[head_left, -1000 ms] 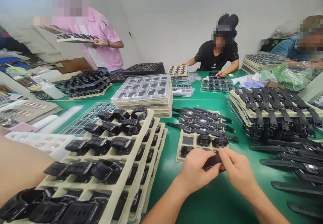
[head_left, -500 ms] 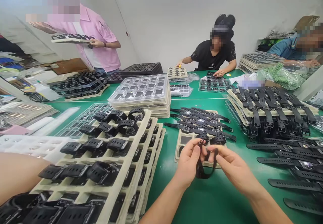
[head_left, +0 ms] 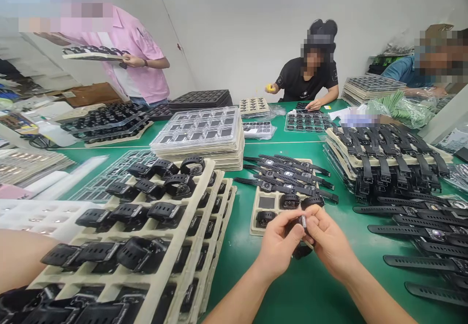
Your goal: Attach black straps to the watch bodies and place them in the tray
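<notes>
A black smartwatch point(head_left: 302, 250) is between my two hands, its strap looped below them and its buckle end at my fingertips. My left hand point(head_left: 280, 243) is closed on it from the left, thumb and fingers pinched. From the right, my right hand point(head_left: 329, 241) grips the same strap, fingertips meeting the left ones. Most of the watch is hidden behind the fingers. Just beyond my hands lies a beige tray point(head_left: 254, 224). Its near part holds looped watches point(head_left: 266, 218), while watches with straps laid flat point(head_left: 288, 180) lie across the far part.
On the left, stacked beige trays point(head_left: 190, 202) carry looped watches. A pile of clear-topped trays point(head_left: 197, 134) stands mid-table. To the right are stacked trays of strapped watches point(head_left: 387, 153) and loose flat watches point(head_left: 435, 236). Co-workers point(head_left: 310, 78) are across the green table point(head_left: 234, 275).
My hands have come together, and the strap that hung open between them is now closed into a loop. The co-worker in black has lifted a hand holding something yellow off a tray.
</notes>
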{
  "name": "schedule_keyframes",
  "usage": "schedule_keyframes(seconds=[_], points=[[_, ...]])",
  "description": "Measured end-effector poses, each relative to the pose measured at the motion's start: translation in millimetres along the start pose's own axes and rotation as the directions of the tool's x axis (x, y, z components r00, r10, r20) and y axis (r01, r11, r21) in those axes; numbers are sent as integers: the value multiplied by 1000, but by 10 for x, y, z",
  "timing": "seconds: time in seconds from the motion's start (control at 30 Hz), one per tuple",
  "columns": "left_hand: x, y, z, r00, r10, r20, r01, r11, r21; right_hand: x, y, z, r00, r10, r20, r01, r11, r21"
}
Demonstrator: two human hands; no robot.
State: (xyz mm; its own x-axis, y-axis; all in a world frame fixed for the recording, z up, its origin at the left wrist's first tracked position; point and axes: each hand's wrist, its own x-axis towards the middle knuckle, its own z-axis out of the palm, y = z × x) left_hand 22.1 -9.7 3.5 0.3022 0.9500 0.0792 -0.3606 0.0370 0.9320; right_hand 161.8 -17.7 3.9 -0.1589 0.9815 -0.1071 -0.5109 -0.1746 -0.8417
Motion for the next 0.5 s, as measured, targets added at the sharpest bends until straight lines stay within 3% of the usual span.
schedule_keyframes(seconds=[0.1, 0.3, 0.43, 0.5], points=[[-2, 16, -14, 999, 52, 0, -51, 986, 158, 5, 23, 4, 1000, -14, 11, 13, 998, 58], [-12, 101, -16, 983, 148, 112, -180, 903, 390, -28, 84, 29, 996, -43, -81, 45, 998, 33], [0, 160, -33, 989, 45, 139, -85, 950, 302, -56, 6, -33, 998, 37, -41, -40, 996, -75], [11, 187, -49, 982, -36, 184, -7, 974, 228, -55, -81, -88, 1000, 23, 3, -22, 981, -191]])
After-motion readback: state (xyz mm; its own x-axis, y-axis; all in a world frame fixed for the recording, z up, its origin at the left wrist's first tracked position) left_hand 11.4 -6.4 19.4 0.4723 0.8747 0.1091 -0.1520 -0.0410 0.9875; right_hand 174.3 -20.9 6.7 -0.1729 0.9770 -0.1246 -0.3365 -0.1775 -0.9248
